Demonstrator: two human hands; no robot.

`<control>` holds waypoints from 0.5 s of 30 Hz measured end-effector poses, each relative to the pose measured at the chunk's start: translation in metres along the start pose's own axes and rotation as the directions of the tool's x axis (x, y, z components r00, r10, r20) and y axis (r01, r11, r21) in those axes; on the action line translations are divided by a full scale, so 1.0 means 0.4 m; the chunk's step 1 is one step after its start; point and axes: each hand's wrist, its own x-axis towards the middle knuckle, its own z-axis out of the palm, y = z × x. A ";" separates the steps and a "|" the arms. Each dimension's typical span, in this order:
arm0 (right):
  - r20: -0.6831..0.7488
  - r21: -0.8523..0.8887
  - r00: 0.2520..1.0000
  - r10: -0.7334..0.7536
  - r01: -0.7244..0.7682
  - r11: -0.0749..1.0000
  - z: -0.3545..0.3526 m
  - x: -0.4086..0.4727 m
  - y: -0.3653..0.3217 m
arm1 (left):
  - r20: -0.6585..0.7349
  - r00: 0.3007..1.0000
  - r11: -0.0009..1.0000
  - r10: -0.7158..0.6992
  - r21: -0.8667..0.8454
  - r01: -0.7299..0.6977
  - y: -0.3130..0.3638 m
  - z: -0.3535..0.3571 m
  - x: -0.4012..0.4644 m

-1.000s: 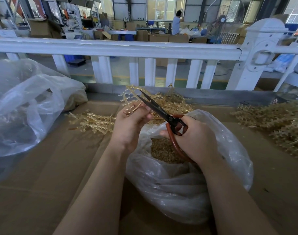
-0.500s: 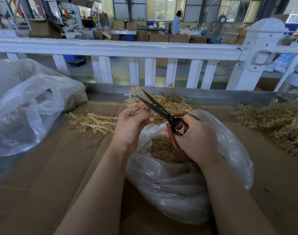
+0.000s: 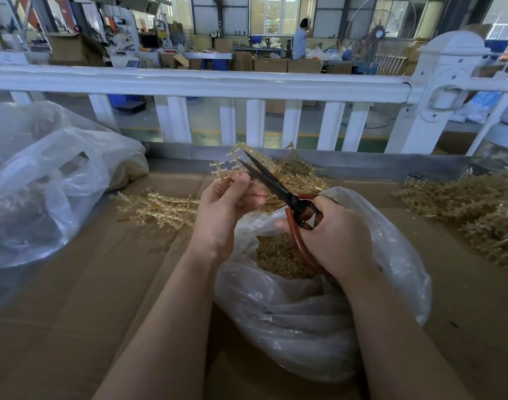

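The left hand [image 3: 227, 203] pinches a pale sprue [image 3: 224, 168] between the thumb and the curled fingers, just above the far rim of the bag [image 3: 304, 313]. The sprue rises out of the fingertips toward the far side and leans a little to the right, so its long axis is nearly upright. The right hand [image 3: 333, 235] is clenched round the red handles of the scissors [image 3: 273, 183]. Their black blades stand apart and run from the near right to the far left - almost across the sprue.

This crossing is what the cut depends on. The blade tips lie just past the left fingertips, very close to them, and the sprue is to the left of and behind the blades. I cannot tell if a branch already sits between the two blades, because they cover it from here. The right hand is nearer to the bag, and the left hand holds the work over the bag's mouth, so I judge a clipped piece would fall onto the grains [image 3: 281, 258] inside.

The risk is the thumb - it is right beside the lower blade. More sprues [image 3: 160, 206] lie to the left on the cardboard [image 3: 73, 284].
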 end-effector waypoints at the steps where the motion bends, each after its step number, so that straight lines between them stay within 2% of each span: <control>1: 0.004 0.024 1.000 0.020 -0.020 1.000 0.000 0.000 0.001 | -0.015 1.000 1.000 -0.004 0.006 0.004 -0.001 0.000 0.000; 4: 0.000 0.060 0.998 0.055 -0.055 0.997 -0.001 0.002 0.002 | -0.030 0.999 0.999 -0.021 0.038 0.022 -0.004 -0.002 0.001; 9: -0.019 0.031 1.000 -0.015 0.016 0.999 -0.001 -0.003 -0.006 | -0.004 1.000 0.995 0.000 0.098 0.000 0.000 -0.001 -0.002; 15: 0.022 -0.024 0.999 -0.045 0.046 0.999 -0.001 0.000 -0.007 | 0.054 0.999 0.995 -0.002 0.097 -0.003 -0.001 -0.011 -0.001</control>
